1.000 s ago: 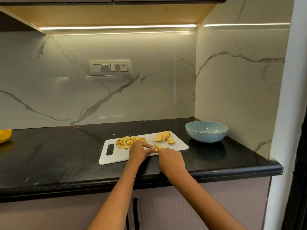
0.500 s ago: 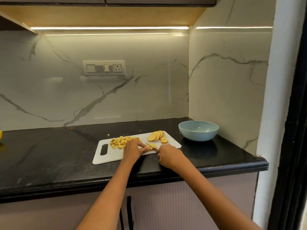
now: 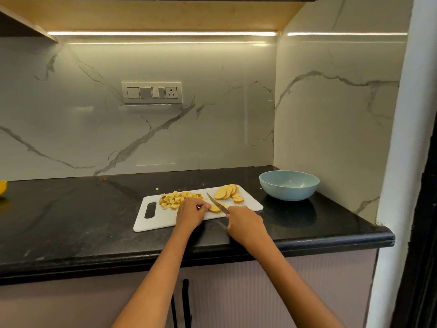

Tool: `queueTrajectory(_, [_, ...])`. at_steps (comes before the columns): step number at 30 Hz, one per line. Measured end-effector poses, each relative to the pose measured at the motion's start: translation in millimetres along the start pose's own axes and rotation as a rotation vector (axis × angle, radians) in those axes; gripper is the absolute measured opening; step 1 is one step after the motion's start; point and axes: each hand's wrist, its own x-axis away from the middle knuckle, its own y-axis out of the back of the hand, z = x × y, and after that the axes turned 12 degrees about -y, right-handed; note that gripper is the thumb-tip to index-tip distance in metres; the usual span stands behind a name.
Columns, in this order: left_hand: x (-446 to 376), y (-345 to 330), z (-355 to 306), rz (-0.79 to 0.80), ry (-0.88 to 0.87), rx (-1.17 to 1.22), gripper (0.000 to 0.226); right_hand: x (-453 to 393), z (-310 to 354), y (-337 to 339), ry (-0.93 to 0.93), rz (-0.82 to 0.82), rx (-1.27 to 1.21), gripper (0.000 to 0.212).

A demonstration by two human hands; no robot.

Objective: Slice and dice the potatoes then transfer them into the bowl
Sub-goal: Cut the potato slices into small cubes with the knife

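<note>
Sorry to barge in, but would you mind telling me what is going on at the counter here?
A person is dicing potatoes on a white cutting board. The right hand grips a knife, its blade across a potato slice that the left hand steadies with its fingers. A pile of diced potato lies on the board's left part, uncut slices at its far right. The blue bowl beside the board looks empty.

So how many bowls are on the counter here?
1 for sure: the blue bowl, empty, right of the cutting board near the corner. A yellow object cut off at the left edge may be another; cannot tell.
</note>
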Motion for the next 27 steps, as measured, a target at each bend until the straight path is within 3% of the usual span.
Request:
queueTrajectory(6, [0.5,2.1,-1.2,-0.044,0.019,0.061,0.014,2.6,1.5,1.2,0.004,0.023,-0.004,0.026])
queueTrajectory(17, [2.0,5.0,-7.8,0.03,0.029,0.027,0.014,-5.0,15.9,6.8,0.024,0.068,0.062,0.024])
queueTrajectory(27, [5.2,3.5,-6.5,0.008,0.01,0.026,0.013,7.7,8.6,-0.9,0.077,-0.05,0.193,0.028])
